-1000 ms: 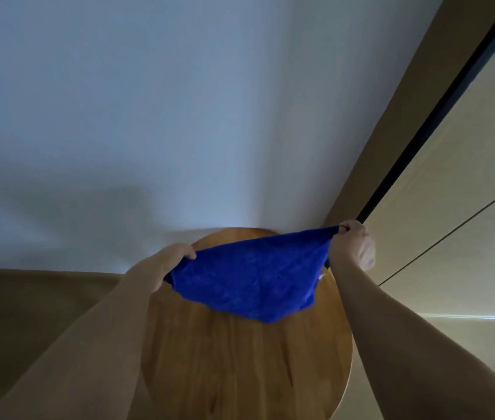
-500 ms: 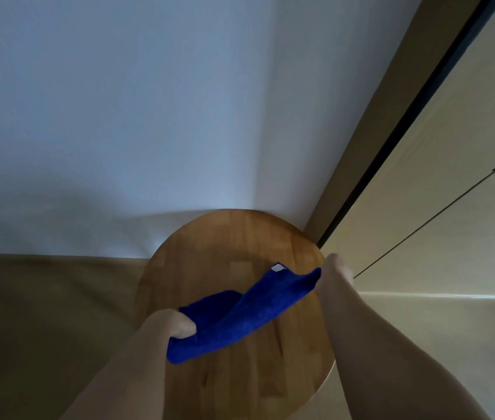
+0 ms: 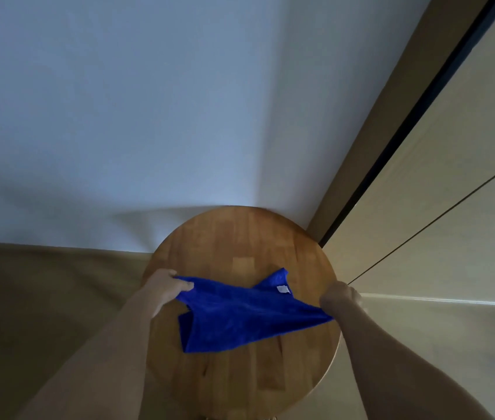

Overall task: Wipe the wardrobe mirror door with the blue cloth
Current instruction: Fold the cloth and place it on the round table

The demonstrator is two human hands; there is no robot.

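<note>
Partly hidden, the cloth (image 3: 240, 316) is pinched in each grip, left hand (image 3: 166, 286) and right hand (image 3: 338, 301), above a round bench (image 3: 240, 237); the wardrobe (image 3: 440, 183) is cut off.

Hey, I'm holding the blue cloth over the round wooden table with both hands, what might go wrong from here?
Two risks, both guesses. The blue cloth is gripped only at its ends by the left hand and right hand, and its middle lies bunched, so it may wipe unevenly unless folded flat. Its white tag faces up and might drag across the glass. No mirror door is visible here.
</note>
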